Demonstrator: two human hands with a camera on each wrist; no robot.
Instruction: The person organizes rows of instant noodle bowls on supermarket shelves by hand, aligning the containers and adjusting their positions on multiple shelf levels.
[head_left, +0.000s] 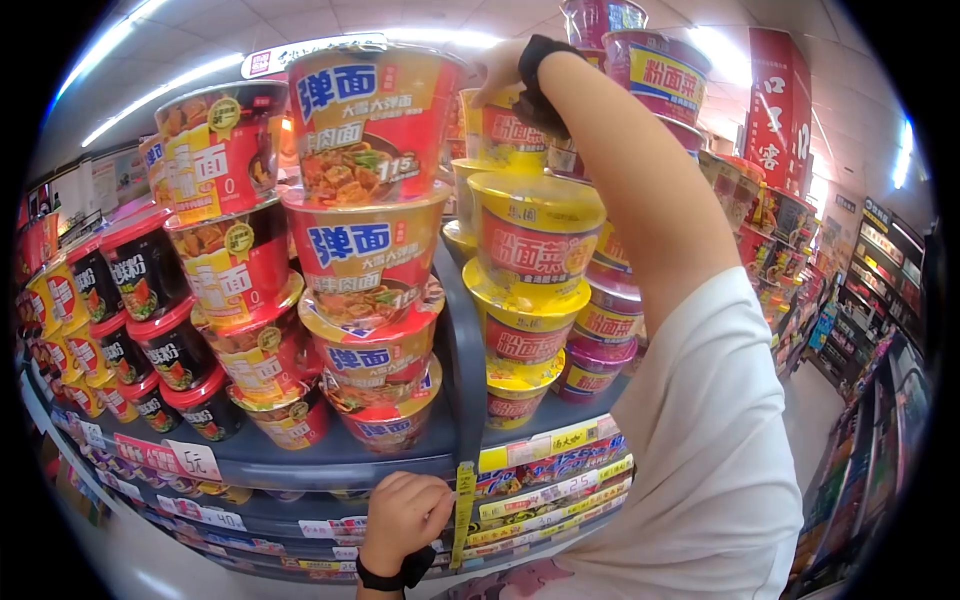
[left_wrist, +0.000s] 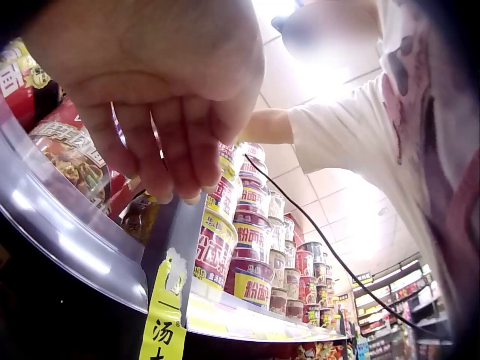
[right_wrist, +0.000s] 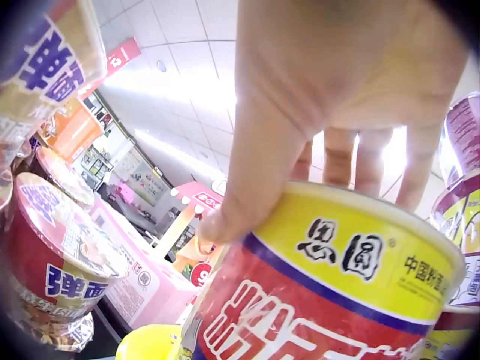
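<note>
A: Head view first. We've got the right hand [head_left: 515, 85] up high, gripping the yellow-and-red noodle cup [head_left: 515, 135], which sits just behind the front yellow stack [head_left: 540, 230]. What worries us?

B: The reach, mostly. We're working over tall, loose towers, and the forearm passes right by the purple stack [head_left: 600, 325]. If the elbow swings, we reckon that tower could tip. Same deal on the other side with the tall tan-and-red stack [head_left: 370, 120]: 1 bump near the top and it could lean over the divider [head_left: 465, 350].

A: And the left hand [head_left: 405, 515]?

B: Low, by the shelf edge [head_left: 300, 470]. Left wrist view: the fingers [left_wrist: 180, 142] hang loosely bent and hold nothing, so we'd have nothing up there to steady a wobble. There's a black cord [left_wrist: 337, 259] hanging in a long loop too; if it hooked a cup, we could drag a few down.

A: Right wrist view?

B: We see the thumb at the near rim and 4 fingers over the far side. It's a grip high on the cup, so if the smooth wall slides, we'd probably drop it. Can't tell whether it touches the yellow cup [right_wrist: 146, 343] lower down; if they rub, we might shift that too.
</note>
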